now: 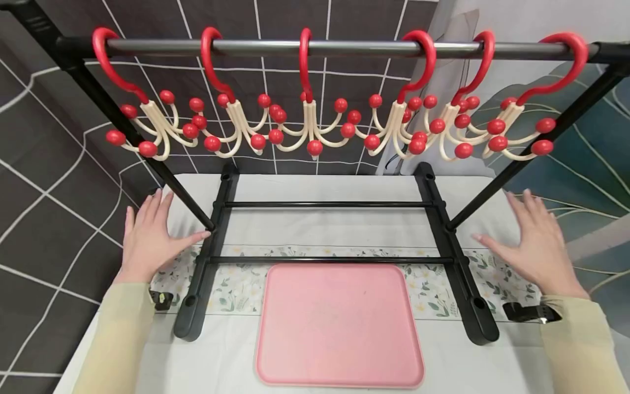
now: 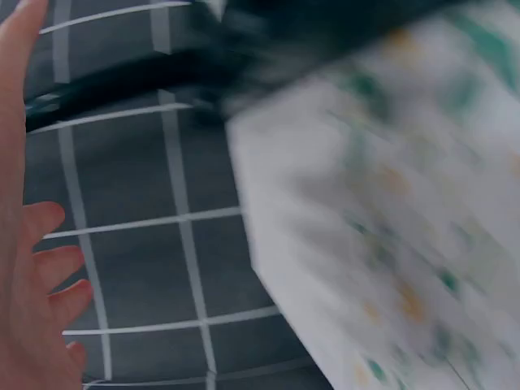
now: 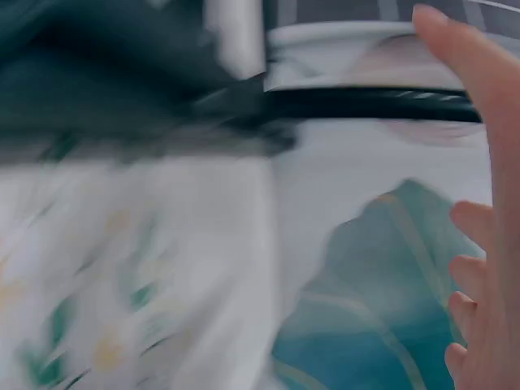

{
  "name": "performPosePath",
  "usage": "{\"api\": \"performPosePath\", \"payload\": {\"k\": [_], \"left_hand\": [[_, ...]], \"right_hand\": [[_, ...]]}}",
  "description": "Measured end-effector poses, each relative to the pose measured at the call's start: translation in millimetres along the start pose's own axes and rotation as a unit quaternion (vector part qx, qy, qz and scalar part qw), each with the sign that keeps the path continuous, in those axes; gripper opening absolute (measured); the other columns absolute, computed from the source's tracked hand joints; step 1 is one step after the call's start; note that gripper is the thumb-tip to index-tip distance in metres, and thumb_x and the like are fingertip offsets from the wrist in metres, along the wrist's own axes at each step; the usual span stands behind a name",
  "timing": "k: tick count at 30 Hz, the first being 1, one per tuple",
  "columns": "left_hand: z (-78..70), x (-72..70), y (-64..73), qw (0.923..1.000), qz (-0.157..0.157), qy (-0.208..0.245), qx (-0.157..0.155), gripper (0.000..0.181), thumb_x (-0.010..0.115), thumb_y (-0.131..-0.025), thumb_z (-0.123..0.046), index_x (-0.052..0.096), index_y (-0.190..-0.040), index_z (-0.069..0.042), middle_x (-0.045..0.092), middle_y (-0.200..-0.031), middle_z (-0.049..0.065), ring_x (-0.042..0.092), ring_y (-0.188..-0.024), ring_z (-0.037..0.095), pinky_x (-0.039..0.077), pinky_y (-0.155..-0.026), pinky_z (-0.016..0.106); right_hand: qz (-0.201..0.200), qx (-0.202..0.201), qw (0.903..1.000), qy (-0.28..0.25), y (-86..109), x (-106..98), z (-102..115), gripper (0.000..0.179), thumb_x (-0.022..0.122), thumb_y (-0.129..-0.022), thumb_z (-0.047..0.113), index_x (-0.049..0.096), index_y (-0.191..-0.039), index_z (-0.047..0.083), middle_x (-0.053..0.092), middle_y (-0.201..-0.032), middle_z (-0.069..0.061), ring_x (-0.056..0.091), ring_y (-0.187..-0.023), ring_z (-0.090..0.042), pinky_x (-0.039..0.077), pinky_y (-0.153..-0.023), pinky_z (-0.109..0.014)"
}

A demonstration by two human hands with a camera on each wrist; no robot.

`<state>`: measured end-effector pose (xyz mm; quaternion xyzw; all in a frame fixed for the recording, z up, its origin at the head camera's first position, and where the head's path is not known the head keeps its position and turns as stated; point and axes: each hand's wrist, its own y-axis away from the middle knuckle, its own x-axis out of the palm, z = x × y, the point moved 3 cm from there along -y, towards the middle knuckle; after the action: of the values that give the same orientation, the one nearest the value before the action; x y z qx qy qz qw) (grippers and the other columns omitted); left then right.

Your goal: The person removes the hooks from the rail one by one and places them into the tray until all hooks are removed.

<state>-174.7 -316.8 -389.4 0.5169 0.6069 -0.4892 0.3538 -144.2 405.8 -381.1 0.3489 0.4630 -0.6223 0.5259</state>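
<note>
My left hand (image 1: pixel 150 235) is spread on the left of a black rack, its thumb pointing at the left foot bar (image 1: pixel 197 298); whether the thumb touches it I cannot tell. On the other side, my right hand (image 1: pixel 538 246) has straight fingers and stands apart from the right foot bar (image 1: pixel 474 306). Both wrist views show the fingers of the left hand (image 2: pixel 28 268) and right hand (image 3: pixel 500 162) extended, holding nothing. From the rack's top rod (image 1: pixel 261 48) hang several red-hooked hangers (image 1: pixel 306 65) with cream prongs tipped by red balls.
A pink tray (image 1: pixel 339 328) lies flat on the white tablecloth (image 1: pixel 226 355), in front of the rack's lower crossbars (image 1: pixel 325 260). Dark tiled covering (image 1: pixel 54 219) with white lines stands left and behind. Teal patterned fabric (image 1: pixel 595 164) is at the right.
</note>
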Motion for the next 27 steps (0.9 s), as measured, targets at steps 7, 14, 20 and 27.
{"api": "performPosePath", "payload": {"k": [7, 14, 20, 27], "left_hand": [[-22.8, -29.0, -13.4, 0.9597, -0.128, 0.245, -0.051, 0.086, 0.085, -0.085, -0.035, 0.043, -0.156, -0.015, 0.048, -0.152, 0.011, 0.041, -0.143, 0.027, 0.027, -0.120, 0.042], [-31.0, -40.6, -29.5, 0.8885, -0.221, 0.397, -0.064, 0.057, 0.086, -0.083, -0.010, 0.066, -0.135, -0.019, 0.071, -0.121, -0.001, 0.067, -0.100, 0.008, 0.051, -0.093, 0.020], [-34.8, -43.7, -38.6, 0.8743, -0.239, 0.418, -0.062, 0.046, 0.085, -0.084, -0.009, 0.070, -0.128, -0.014, 0.073, -0.116, 0.004, 0.071, -0.092, 0.007, 0.053, -0.087, 0.019], [-39.3, -41.6, -43.1, 0.8642, -0.237, 0.440, -0.054, 0.043, 0.083, -0.086, -0.009, 0.071, -0.128, -0.012, 0.075, -0.108, 0.002, 0.071, -0.096, 0.007, 0.054, -0.089, 0.020]], "right_hand": [[-0.236, 0.036, 0.9624, -0.129, -0.6, -70.8, 47.0, 0.062, 0.075, -0.093, 0.021, 0.052, -0.150, 0.012, 0.042, -0.157, 0.002, 0.037, -0.145, -0.018, 0.023, -0.120, -0.036], [-0.316, 0.083, 0.9170, -0.229, -8.4, -122.5, 94.8, 0.044, 0.066, -0.101, 0.018, 0.058, -0.144, 0.018, 0.055, -0.147, 0.004, 0.048, -0.134, -0.006, 0.028, -0.115, -0.021], [-0.302, 0.071, 0.9002, -0.306, -36.1, -146.4, 121.0, 0.040, 0.070, -0.099, 0.017, 0.063, -0.138, 0.015, 0.062, -0.138, 0.002, 0.056, -0.127, -0.008, 0.031, -0.113, -0.020], [-0.296, 0.062, 0.8834, -0.358, -66.7, -159.9, 134.9, 0.032, 0.076, -0.094, 0.019, 0.072, -0.126, 0.015, 0.071, -0.120, 0.005, 0.064, -0.108, -0.005, 0.038, -0.107, -0.018]]}}
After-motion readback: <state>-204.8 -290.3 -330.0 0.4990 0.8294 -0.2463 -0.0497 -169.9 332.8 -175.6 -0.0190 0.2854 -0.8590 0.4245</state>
